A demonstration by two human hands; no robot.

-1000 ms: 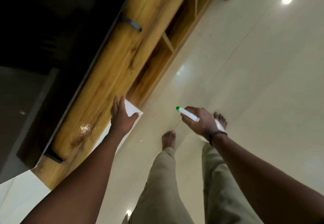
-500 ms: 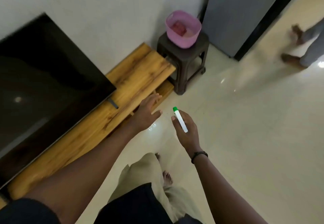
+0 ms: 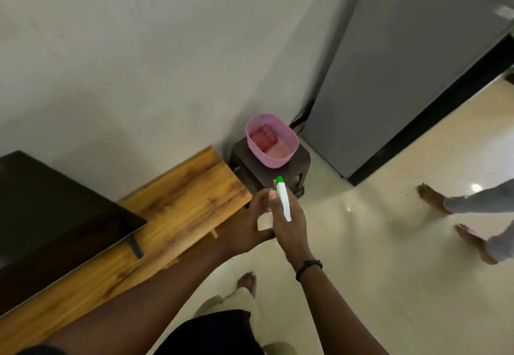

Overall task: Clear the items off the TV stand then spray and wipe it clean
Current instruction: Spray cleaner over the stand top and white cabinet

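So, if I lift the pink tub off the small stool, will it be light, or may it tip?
The pink tub looks like thin moulded plastic, so probably light and flexible. The red block lies toward one end, so it may tilt that way when lifted. It covers much of the dark stool, so a push could slide it off.

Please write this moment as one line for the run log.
right hand: holds bottle | left hand: at bottle, grip unclear | stand: TV on it
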